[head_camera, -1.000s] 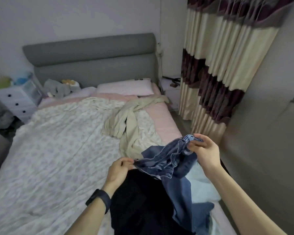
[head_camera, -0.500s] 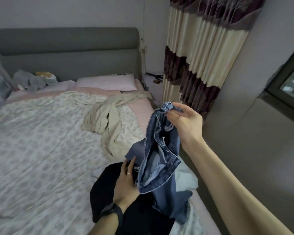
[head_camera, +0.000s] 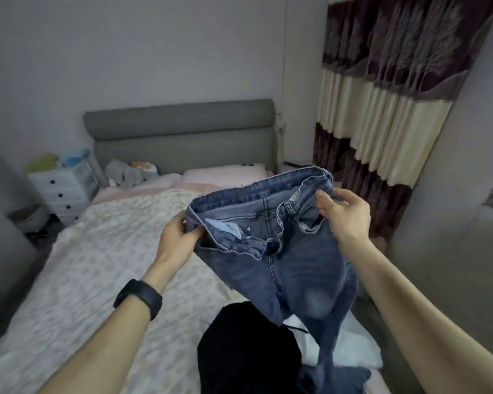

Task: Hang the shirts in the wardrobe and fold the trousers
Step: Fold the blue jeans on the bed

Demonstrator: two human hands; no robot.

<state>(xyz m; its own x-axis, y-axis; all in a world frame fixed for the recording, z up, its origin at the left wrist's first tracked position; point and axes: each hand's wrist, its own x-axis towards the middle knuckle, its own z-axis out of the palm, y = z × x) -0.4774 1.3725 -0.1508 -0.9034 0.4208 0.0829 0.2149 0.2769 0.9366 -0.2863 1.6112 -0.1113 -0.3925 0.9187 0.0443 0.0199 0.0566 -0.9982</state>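
We hold the blue jeans (head_camera: 282,251) up over the bed (head_camera: 97,265) — left hand (head_camera: 177,240) and right hand (head_camera: 343,214) each pinching the waistband — so we should pull it taut, letting both legs hang straight before folding.

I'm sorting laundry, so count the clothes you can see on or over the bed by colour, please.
Blue: 1, the jeans, held by the left hand and right hand.
Black: 1, the black garment on the bed.
White: 1, the white cloth beside it, kind unclear.
Total: 3.
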